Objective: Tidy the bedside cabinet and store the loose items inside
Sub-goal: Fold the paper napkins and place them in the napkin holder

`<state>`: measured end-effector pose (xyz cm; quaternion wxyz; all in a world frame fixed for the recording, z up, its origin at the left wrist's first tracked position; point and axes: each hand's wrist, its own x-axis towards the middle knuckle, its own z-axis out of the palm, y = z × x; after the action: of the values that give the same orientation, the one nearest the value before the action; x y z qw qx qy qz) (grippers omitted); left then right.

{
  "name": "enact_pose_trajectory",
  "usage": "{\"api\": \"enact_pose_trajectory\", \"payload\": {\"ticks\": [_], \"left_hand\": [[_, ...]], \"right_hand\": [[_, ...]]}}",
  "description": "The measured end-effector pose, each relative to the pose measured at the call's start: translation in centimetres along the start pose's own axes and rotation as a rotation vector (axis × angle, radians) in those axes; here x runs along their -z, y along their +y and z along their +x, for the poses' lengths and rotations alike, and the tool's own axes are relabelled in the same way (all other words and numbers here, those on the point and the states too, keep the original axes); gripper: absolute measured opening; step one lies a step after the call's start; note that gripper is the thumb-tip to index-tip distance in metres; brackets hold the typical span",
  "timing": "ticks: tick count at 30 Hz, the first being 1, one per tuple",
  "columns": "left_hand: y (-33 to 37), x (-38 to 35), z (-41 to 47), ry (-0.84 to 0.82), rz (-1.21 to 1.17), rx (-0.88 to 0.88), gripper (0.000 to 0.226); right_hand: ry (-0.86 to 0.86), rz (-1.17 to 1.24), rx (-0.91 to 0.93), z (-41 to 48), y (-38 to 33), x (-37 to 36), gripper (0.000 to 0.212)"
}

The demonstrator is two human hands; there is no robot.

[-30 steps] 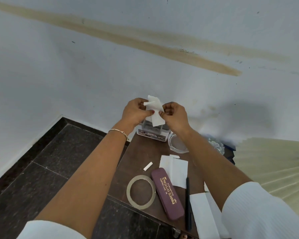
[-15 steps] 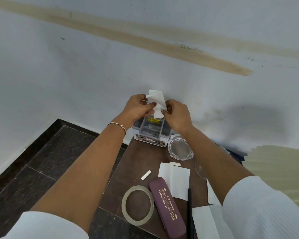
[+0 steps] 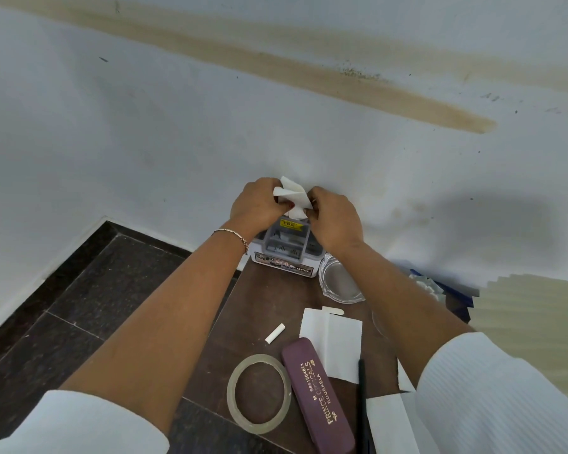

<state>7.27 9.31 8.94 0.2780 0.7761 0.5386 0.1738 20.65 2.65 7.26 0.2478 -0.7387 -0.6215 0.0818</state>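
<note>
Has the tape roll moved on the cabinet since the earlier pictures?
No. The tape roll lies just left of the purple spectacle case, exactly as before.

Purple case (image 3: 318,398) reads "PRINCE OPTICALS ROURKELA"; organiser box (image 3: 286,268) perhaps "OPEL".

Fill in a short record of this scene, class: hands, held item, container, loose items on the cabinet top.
Hands: left hand and right hand both pinch one piece of white paper
Held item: the paper, creased and partly folded, above the organiser box
Container: grey box with compartments, at the back of the cabinet top
Loose items: tape ring, purple spectacle case, black pen, folded sheet, small white stick, glass dish
</note>
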Motion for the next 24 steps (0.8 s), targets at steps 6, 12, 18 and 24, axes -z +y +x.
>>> {"api": "enact_pose_trajectory", "payload": {"ticks": [6,12,18,24], "left_hand": [[-0.49,-0.39,0.23,0.063,0.023,-0.005,0.025],[-0.80,-0.60,0.28,0.055,0.097,-0.004,0.025],[-1.03,-0.70,0.06,0.056,0.085,0.000,0.029],[-0.87,-0.28,0.31,-0.023,0.105,-0.010,0.035]], "right_hand": [[0.017,-0.094,0.023,-0.29,0.15,-0.30,0.016],[0.008,-0.247,0.028,-0.38,-0.38,-0.47,0.015],[-0.008,-0.225,0.035,-0.21,-0.12,-0.61,0.017],[0.094,-0.094,0.074,-0.58,0.05,-0.24,0.031]]}}
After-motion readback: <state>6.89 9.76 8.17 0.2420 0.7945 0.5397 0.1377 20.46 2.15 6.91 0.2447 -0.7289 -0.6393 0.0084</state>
